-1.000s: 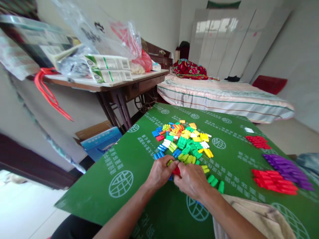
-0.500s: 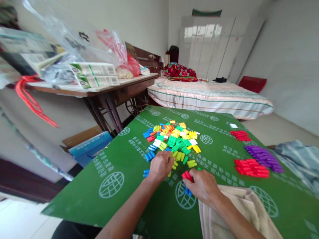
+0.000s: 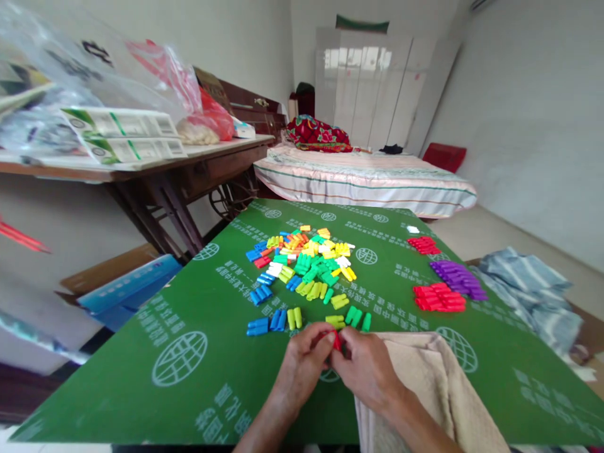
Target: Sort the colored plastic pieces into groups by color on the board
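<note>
My left hand [image 3: 301, 371] and my right hand [image 3: 367, 371] meet near the front edge of the green board [image 3: 198, 314], fingers pinched together around small red plastic pieces [image 3: 336, 341]. Just beyond my fingers lie loose blue pieces [image 3: 267, 323], yellow-green ones [image 3: 294, 318] and green ones [image 3: 356, 316]. Farther off sits a mixed pile of coloured pieces [image 3: 302, 261]. Sorted groups lie to the right: a red stack [image 3: 438, 297], a purple stack [image 3: 457, 279] and a smaller red stack [image 3: 423, 245].
A beige towel [image 3: 425, 390] lies over the board's front right, under my right wrist. A wooden table [image 3: 141, 167] with boxes and plastic bags stands at the left, a blue box [image 3: 127, 296] below it. A bed [image 3: 358, 179] is behind; blue cloth [image 3: 528, 289] lies at the right.
My hands came back together at the board's front edge, both now pinching the red pieces. Earlier the left hand reached into the loose pieces while the right held the red ones. The camera view shifted.
</note>
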A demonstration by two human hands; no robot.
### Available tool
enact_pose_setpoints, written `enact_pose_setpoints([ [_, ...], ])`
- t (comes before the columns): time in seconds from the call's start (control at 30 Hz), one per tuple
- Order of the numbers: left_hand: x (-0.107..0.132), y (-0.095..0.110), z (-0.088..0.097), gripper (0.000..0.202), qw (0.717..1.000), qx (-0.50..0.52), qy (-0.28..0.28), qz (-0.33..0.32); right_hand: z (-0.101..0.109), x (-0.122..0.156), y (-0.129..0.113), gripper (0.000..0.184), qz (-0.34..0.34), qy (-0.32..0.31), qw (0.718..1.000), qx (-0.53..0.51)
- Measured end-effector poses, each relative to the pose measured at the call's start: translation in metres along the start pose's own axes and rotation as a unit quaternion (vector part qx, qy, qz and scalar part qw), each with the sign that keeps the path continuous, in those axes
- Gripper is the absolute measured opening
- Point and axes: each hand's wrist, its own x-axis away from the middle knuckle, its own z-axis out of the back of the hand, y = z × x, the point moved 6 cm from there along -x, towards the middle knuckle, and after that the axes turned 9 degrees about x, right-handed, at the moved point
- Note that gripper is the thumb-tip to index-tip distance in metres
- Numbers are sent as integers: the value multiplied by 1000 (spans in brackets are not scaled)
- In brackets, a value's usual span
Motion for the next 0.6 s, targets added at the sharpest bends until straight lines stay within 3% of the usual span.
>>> enact_pose_setpoints([
  [0.13, 8, -12, 3, 31, 994, 82, 25, 62, 0, 9, -6, 20, 14, -21, 999, 20],
  [0.3, 15, -12, 11, 42, 987, 126, 50, 84, 13, 19, -12, 16, 104, -77, 991, -36],
  [0.47, 20, -31, 14, 54, 978, 154, -34, 135, 39, 27, -20, 23, 198, -93, 974, -64],
  [0.6, 16, -51, 19, 63, 975, 146, -98, 135, 44, 26, -25, 19, 257, -152, 953, -44],
])
